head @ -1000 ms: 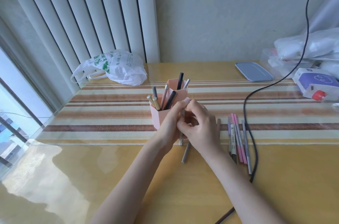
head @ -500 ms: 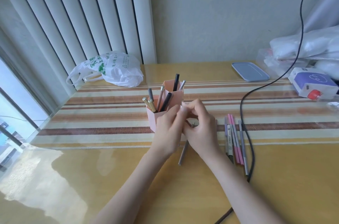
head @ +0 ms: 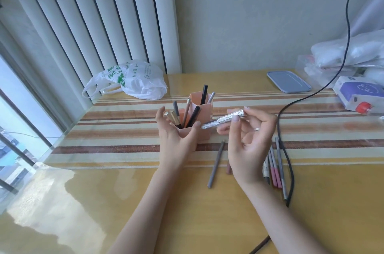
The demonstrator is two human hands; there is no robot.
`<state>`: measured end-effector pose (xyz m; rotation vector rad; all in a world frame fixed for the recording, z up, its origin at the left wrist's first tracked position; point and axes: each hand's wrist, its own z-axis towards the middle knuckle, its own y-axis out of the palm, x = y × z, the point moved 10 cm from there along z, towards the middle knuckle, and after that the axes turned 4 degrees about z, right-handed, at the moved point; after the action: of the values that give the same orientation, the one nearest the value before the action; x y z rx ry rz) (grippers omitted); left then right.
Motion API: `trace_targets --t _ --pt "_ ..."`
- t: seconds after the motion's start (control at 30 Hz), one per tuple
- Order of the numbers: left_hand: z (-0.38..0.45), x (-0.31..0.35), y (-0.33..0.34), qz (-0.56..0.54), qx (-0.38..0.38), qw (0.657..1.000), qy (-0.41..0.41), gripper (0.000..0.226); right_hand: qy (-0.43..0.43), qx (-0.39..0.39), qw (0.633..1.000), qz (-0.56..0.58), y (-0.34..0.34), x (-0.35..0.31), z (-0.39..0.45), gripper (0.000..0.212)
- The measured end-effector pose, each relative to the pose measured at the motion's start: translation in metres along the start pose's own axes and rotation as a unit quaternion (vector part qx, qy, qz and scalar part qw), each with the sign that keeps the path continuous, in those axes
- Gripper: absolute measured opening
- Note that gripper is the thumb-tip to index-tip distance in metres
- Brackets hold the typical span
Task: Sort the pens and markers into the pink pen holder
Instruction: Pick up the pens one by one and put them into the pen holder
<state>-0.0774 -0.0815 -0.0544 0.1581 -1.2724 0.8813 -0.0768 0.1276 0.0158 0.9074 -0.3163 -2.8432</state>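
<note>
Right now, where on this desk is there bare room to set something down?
Bare: the near left desk by the window, and the strip between plastic bag and grey lid. Crowded: around the pink pen holder, both hands, and the loose pens beside the black cable.
</note>
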Motion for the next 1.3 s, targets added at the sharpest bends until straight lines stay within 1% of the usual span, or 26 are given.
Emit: trace_targets --t 0.03,0.13,0.17,0.27,0.33,0.47,0.53,0.6,0.77,0.83,0.93,0.97,1.03,1.07,1.13,1.2,1.27,1.3 --pt "0.001 -0.006 0.004 -0.011 -0.019 1.0 -0.021 0.095 0.0 0.002 1.0 0.001 0.0 -0.001 0.0 0.023" --pt "0.002 -0.011 0.009 0.011 -0.034 0.999 -0.03 0.101 0.006 0.014 1.0 0.015 -0.002 -0.001 0.0 0.025" --pt "0.001 -0.011 0.009 0.021 -0.032 0.999 -0.032 0.097 0.006 0.017 1.0 0.019 -0.002 -0.002 0.001 0.027" --pt "0.0 -0.006 0.007 0.032 -0.011 0.999 -0.002 0.059 0.01 0.004 1.0 0.022 0.002 0.0 0.0 0.028" --pt "-0.001 0.0 0.004 0.049 0.006 0.999 0.021 0.052 0.023 -0.02 0.999 0.014 0.008 0.004 -0.004 0.026" --pt "-0.004 0.012 0.01 0.06 0.006 0.997 0.054 0.07 0.03 -0.062 0.997 -0.018 0.016 0.01 -0.013 0.021" --pt "-0.006 0.02 0.012 0.073 0.004 0.995 0.075 0.073 0.033 -0.08 0.995 -0.052 0.02 0.014 -0.015 0.014" --pt "-0.008 0.025 0.012 0.082 0.005 0.992 0.091 0.07 0.037 -0.108 0.988 -0.102 0.025 0.02 -0.016 0.009" --pt "-0.007 0.024 0.009 0.069 0.015 0.994 0.081 0.063 -0.035 -0.147 0.967 -0.207 0.033 0.017 -0.017 0.033" --pt "-0.005 0.019 0.008 0.064 0.018 0.996 0.064 0.063 -0.04 -0.147 0.963 -0.224 0.033 0.016 -0.017 0.037" --pt "-0.004 0.012 0.007 0.067 0.029 0.996 0.048 0.061 -0.036 -0.131 0.972 -0.19 0.027 0.013 -0.014 0.03" --pt "-0.003 0.01 0.006 0.067 0.034 0.996 0.043 0.06 -0.025 -0.118 0.977 -0.178 0.023 0.013 -0.011 0.027" --pt "-0.001 0.006 0.002 0.062 0.048 0.996 0.03 0.058 0.026 -0.102 0.978 -0.181 0.013 0.024 -0.004 0.02" --pt "0.0 0.004 0.0 0.06 0.056 0.996 0.025 0.058 0.059 -0.114 0.971 -0.203 0.009 0.034 -0.002 0.019" --pt "0.002 0.0 -0.006 0.053 0.074 0.996 0.016 0.058 0.133 -0.178 0.938 -0.266 0.006 0.06 -0.003 0.027" --pt "0.003 -0.004 -0.01 0.047 0.087 0.995 0.004 0.058 0.188 -0.242 0.884 -0.352 0.0 0.082 -0.008 0.033" --pt "0.004 -0.005 -0.01 0.043 0.084 0.996 -0.005 0.057 0.218 -0.282 0.82 -0.448 -0.009 0.093 -0.013 0.033" --pt "0.003 -0.006 -0.009 0.043 0.08 0.996 -0.007 0.058 0.236 -0.301 0.792 -0.476 -0.01 0.096 -0.018 0.04"
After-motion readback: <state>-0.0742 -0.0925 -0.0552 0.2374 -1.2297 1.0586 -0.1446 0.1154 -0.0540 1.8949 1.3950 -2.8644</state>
